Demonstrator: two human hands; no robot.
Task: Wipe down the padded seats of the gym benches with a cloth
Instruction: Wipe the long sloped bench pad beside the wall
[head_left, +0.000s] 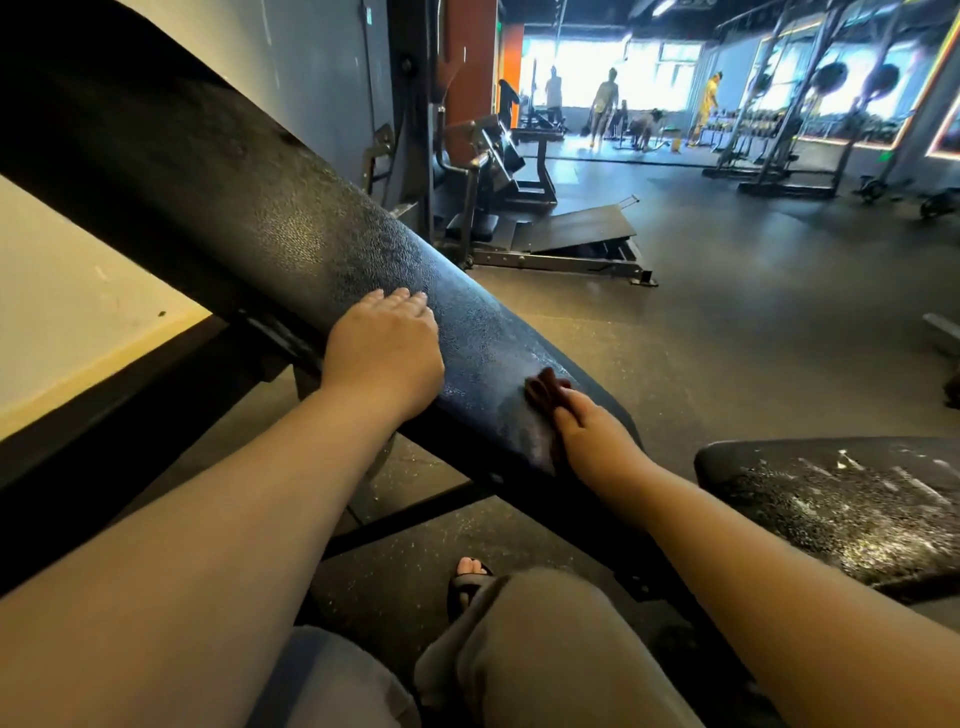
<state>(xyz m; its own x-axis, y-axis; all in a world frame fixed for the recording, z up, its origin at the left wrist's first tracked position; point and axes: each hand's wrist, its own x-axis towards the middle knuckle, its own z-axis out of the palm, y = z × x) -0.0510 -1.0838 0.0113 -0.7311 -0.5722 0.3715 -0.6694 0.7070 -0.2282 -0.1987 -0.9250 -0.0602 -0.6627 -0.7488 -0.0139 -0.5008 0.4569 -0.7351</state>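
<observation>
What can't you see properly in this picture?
- Cloth: mostly bunched under the right hand, so its full shape is hidden.
- Backrest pad: its top runs off the upper left edge.
- Seat pad: cut off by the right edge.
- Left hand: its palm lies flat on the pad, unseen.
- People far off: too small, washed out by window glare.

Black pebble-grained padded backrest (311, 244); dark reddish-brown cloth (545, 387); black seat pad (841, 504) flecked white; dark grey speckled floor (753, 322); orange pillar (470, 62).
</observation>
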